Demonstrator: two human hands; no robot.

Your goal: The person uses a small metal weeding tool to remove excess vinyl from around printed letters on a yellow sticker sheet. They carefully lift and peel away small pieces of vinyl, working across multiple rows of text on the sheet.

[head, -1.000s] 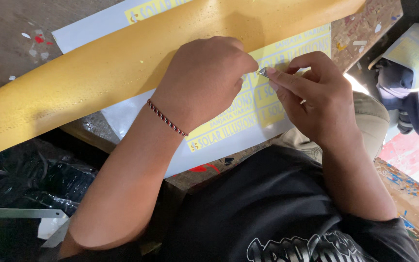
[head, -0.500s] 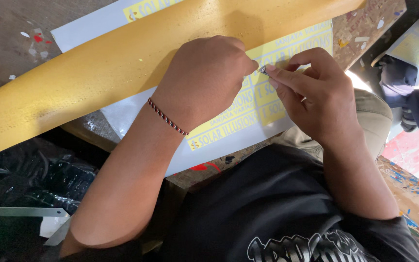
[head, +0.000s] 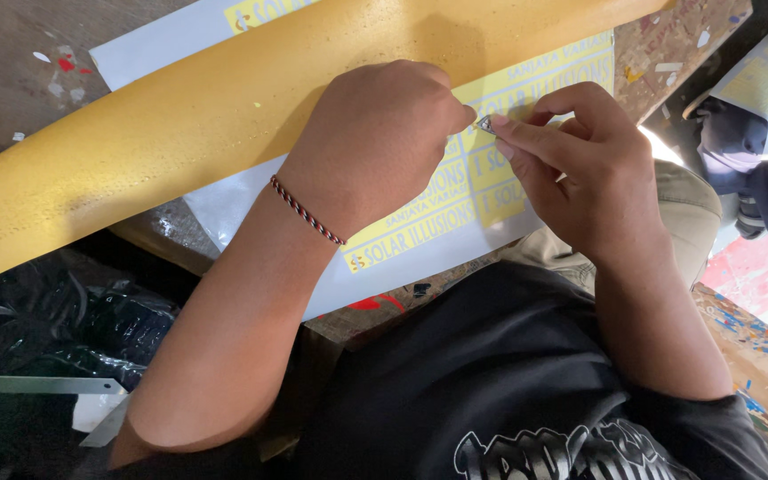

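Here right hand (head: 580, 178) fingers pinch small blade (head: 485, 124); left hand (head: 375, 142) fisted on yellow sheet (head: 491, 178).

A worn brown surface (head: 11, 98) speckled with paint flecks and paper scraps fills the upper part of the view. Crumpled black plastic sheeting (head: 37, 320) lies in shadow lower left, while a paint-splattered floor (head: 757, 347) shows at right under bright light.

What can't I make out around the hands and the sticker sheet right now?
Head view only:
- Left hand: its fingertips are curled under, so what they press is hidden.
- Small metal tool in the right hand: too small to identify.
- Sticker sheet: partly covered by both hands and the yellow roll.
- Person at the right edge: cut off.
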